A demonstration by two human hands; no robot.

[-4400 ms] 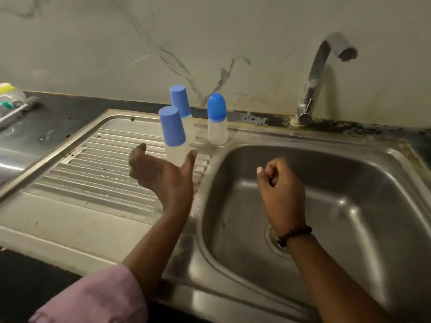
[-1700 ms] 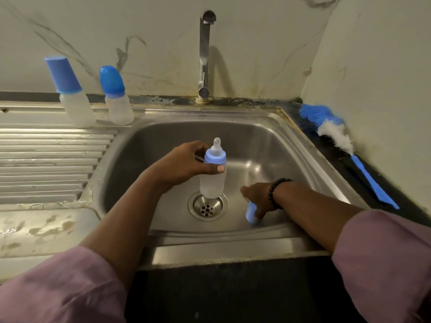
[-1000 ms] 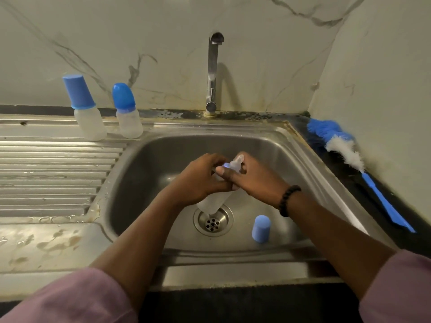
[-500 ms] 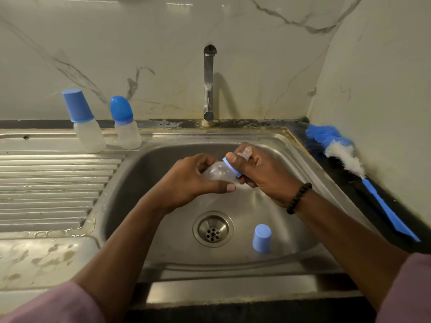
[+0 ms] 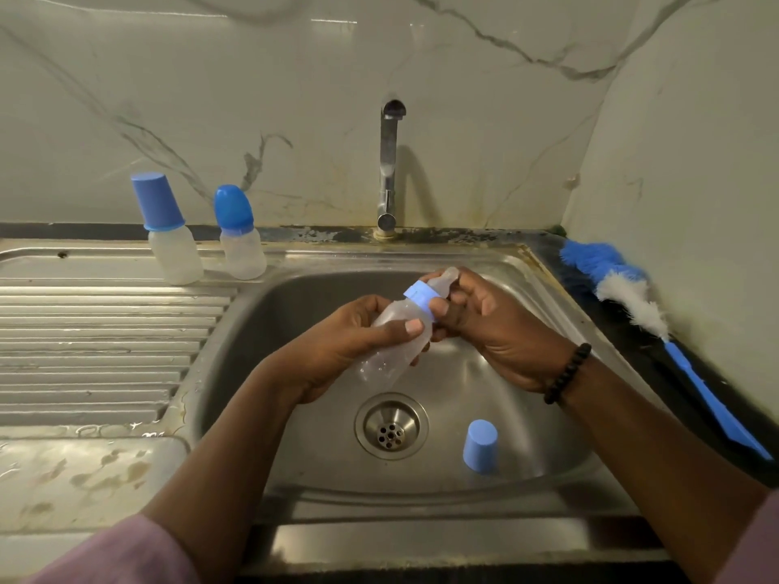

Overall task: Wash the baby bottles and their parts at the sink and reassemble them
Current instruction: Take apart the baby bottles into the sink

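At the centre of the frame, above the stainless steel sink basin (image 5: 527, 297), the person holds a translucent plastic baby bottle with a blue screw collar and clear teat (image 5: 396, 330) tilted, teat end up and to the right. The left hand (image 5: 337, 351) is curled round the bottle's body, its grip clamped on the plastic, thumb across the front. The right hand (image 5: 489, 322) pinches the blue collar and teat, its grip closed on them; a dark beaded bracelet (image 5: 567, 373) circles that wrist. Lower right in the basin, a loose blue cap (image 5: 479, 446) stands just beside the round metal drain (image 5: 391, 432). At upper left, two capped small bottles (image 5: 173, 233) stand near each other on the ribbed draining surface (image 5: 84, 351). A chrome tap (image 5: 390, 162) rises behind the basin, and a blue-and-white bottle brush (image 5: 632, 297) lies at the right edge.
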